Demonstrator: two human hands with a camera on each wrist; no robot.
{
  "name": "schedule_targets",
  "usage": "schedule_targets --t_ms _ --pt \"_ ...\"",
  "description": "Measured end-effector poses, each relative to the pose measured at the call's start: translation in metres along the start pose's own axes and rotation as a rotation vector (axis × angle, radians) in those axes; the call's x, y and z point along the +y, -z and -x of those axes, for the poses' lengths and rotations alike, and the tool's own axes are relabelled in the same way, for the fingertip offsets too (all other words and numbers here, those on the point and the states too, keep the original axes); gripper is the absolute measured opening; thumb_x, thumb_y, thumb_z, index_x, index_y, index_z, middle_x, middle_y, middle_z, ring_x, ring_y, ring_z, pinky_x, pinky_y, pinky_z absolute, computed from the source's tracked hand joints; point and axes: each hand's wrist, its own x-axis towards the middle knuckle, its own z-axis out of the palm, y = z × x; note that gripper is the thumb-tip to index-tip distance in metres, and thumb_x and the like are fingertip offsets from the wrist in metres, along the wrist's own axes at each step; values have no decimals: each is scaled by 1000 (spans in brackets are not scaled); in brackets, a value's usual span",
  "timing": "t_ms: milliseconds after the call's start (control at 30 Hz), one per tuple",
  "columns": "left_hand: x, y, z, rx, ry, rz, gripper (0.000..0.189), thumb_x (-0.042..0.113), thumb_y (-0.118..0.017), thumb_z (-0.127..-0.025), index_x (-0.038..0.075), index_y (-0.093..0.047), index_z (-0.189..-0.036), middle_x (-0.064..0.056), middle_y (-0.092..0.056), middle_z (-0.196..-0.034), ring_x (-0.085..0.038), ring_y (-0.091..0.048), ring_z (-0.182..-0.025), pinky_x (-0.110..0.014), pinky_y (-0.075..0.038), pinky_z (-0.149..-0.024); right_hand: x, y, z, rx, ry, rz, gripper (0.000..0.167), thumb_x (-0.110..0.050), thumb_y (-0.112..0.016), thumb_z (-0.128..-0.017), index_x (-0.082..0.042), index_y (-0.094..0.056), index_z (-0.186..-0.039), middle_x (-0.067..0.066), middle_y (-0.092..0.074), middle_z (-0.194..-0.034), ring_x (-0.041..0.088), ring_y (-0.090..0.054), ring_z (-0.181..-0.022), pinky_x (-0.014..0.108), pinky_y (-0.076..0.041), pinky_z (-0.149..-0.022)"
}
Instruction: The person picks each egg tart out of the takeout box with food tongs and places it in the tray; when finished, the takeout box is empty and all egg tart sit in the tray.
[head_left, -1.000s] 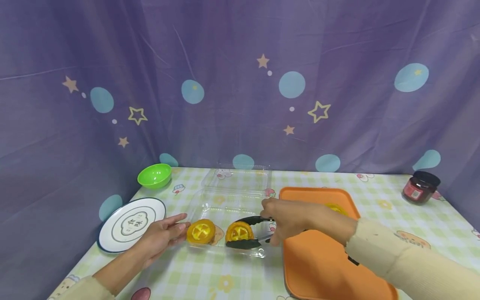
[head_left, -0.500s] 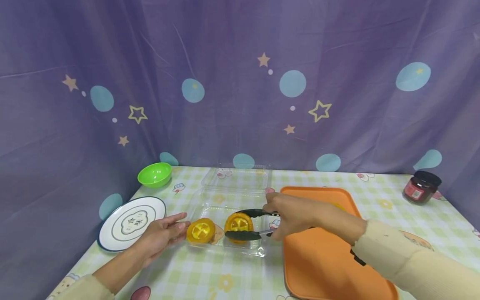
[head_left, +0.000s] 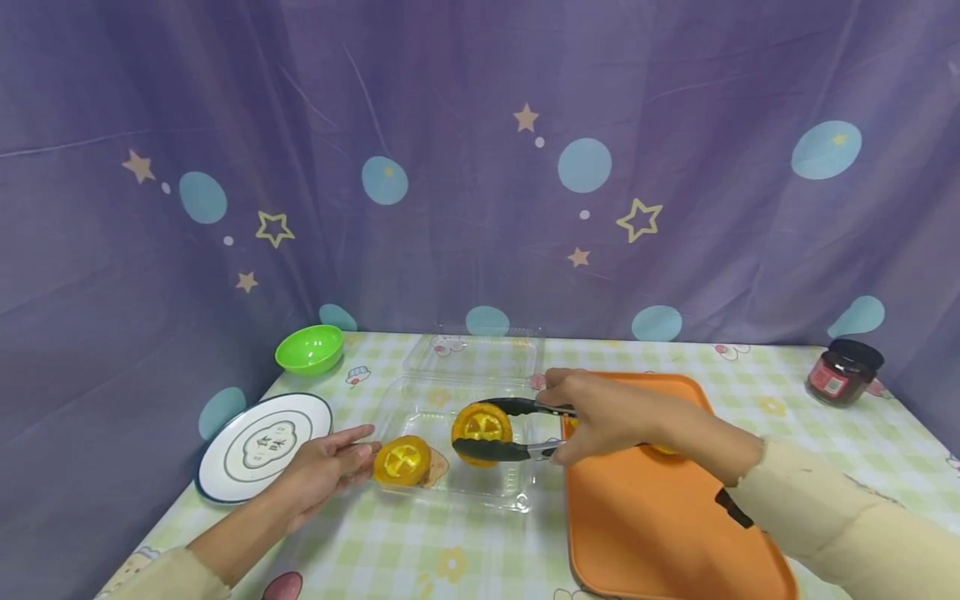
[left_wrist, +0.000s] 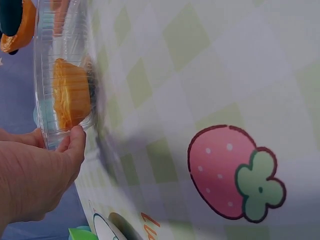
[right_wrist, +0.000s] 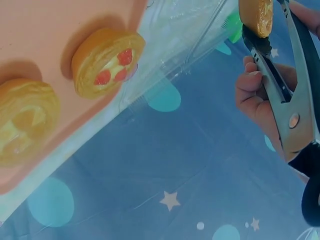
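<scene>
My right hand [head_left: 611,417] grips a pair of black-tipped metal tongs [head_left: 495,451]. Pinched between the tong tips is a round fruit tart [head_left: 482,422], held above the right half of a clear plastic container [head_left: 480,500]. A second tart [head_left: 402,461] sits inside at the container's left end; the left wrist view shows that tart [left_wrist: 71,92] through the clear wall. Beside this end, my left hand [head_left: 318,475] touches the wall with its fingertips, fingers mostly straight. The container's hinged lid [head_left: 476,357] lies back, away from me.
An orange tray [head_left: 667,533] stands right of the container; on it the right wrist view shows a tart with red pieces [right_wrist: 107,65] and a yellow-topped tart [right_wrist: 25,122]. A white plate [head_left: 225,462] and green bowl [head_left: 310,352] stand left, a dark-lidded jar [head_left: 842,375] far right.
My right hand has raised the tongs and tart up from the container, shifting slightly away from me and to the right. The left hand has stayed put.
</scene>
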Motion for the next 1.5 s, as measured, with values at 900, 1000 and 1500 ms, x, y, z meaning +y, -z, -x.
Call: schedule_targets --t_ms 900,1000,1500 --pt "0 -1 0 4 -2 8 50 8 -46 -102 -8 -29 -146 -32 -38 -143 -39 -48 -127 -45 -48 -101 12 18 51 85 -132 10 56 -31 -78 -73 -12 -64 -124 -3 -54 -107 15 -54 -90 27 -50 -69" --pt "0 -1 1 -3 -8 -1 51 8 -46 -102 -9 -28 -146 -32 -37 -143 -40 -47 -127 -45 -48 -101 16 18 59 101 -154 2 58 -29 -79 -72 -9 -64 -125 -1 -56 -111 17 -56 -95 31 -52 -74" --pt "1 -2 1 22 6 -5 48 7 -46 -101 -8 -31 -145 -31 -39 -142 -39 -49 -125 -44 -49 -99 31 15 100 205 -28 0 46 -29 -84 -71 -19 -67 -114 -11 -45 -88 3 -44 -74 18 -40 -57"
